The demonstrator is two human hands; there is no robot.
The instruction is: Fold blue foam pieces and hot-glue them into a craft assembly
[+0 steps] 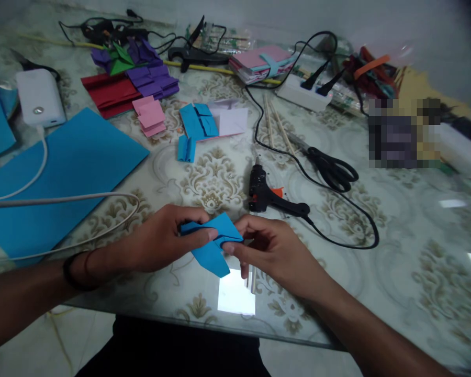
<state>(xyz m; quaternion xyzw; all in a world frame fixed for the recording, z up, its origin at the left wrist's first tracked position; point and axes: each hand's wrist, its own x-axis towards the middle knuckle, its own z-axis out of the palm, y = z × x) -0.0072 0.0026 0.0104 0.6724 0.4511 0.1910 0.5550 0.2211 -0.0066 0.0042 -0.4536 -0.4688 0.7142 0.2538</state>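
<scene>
A folded piece of blue paper (pixel 212 259) is held between both hands above the front part of the table. My left hand (pixel 170 238) pinches its left side, thumb on top and the fingers curled behind. On its right corner, my right hand (pixel 269 243) has a closed grip with thumb and index finger. Creases and flaps cross the middle of the paper. Just beyond the hands lies a black hot glue gun (pixel 265 191) with an orange trigger. Smaller folded blue pieces (pixel 186 149) rest farther back.
Large blue sheets (pixel 74 167) lie left, under a white cable and a white power bank (pixel 39 97). Black scissors (pixel 332 167) and wooden sticks (pixel 280 125) sit right of centre. Folded red paper (pixel 110 94), purple paper (pixel 153 81) and a power strip (pixel 304 94) are at the back.
</scene>
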